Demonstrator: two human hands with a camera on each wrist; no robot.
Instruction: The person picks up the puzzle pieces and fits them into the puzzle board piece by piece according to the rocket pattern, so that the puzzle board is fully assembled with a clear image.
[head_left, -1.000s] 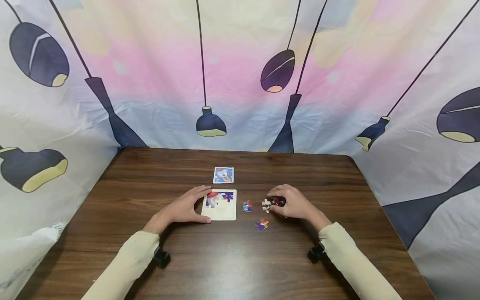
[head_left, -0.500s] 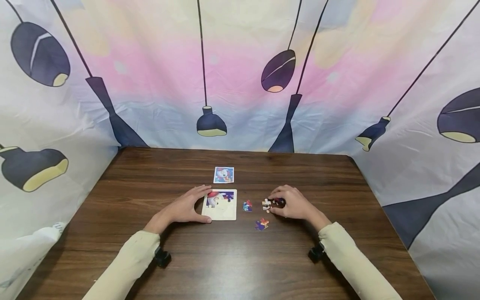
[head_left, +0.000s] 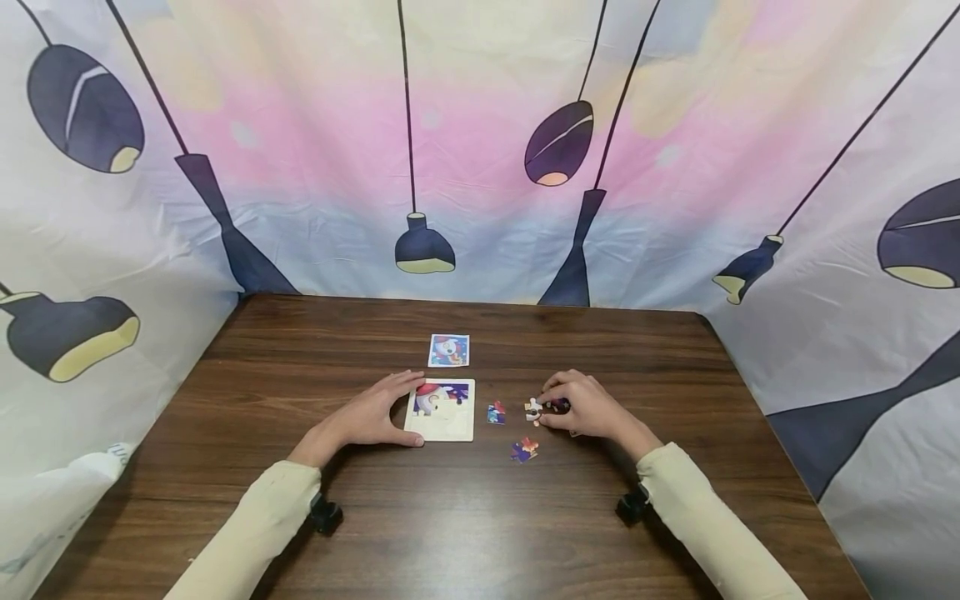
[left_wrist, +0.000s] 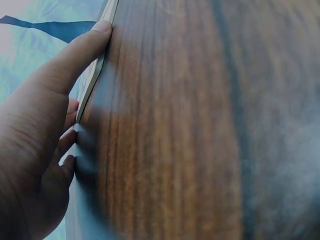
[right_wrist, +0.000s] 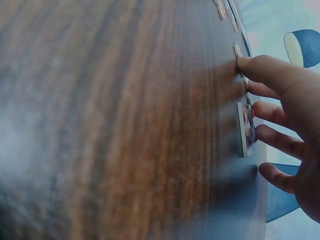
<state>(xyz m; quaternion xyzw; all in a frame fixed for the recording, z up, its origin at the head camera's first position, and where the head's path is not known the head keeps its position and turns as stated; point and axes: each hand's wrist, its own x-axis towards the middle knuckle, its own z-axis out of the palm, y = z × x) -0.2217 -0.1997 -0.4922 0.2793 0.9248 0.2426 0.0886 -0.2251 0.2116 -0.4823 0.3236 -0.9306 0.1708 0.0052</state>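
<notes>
A square puzzle board (head_left: pixel 448 427), partly filled with picture pieces, lies flat on the table. My left hand (head_left: pixel 375 412) holds it at its left side, thumb at the front edge and fingertips at the back edge. In the left wrist view the thumb (left_wrist: pixel 82 50) lies along the board's edge. My right hand (head_left: pixel 585 406) pinches a mostly white puzzle piece (head_left: pixel 532 410) between thumb and index finger, low at the tabletop. Dark puzzle pieces (head_left: pixel 557 406) lie under that hand, partly hidden; in the right wrist view they look stacked (right_wrist: pixel 244 131).
A blue-and-red puzzle piece (head_left: pixel 497 412) lies right of the board, and a purple-and-orange one (head_left: pixel 525 450) nearer the front. Behind the board is a small picture card (head_left: pixel 449 351). A lamp-patterned cloth (head_left: pixel 480 167) encloses the wooden table (head_left: pixel 465 517) at back and sides.
My right index finger has come forward onto the white piece, closing toward the thumb. The left hand and the board hold still; the view has shifted very slightly.
</notes>
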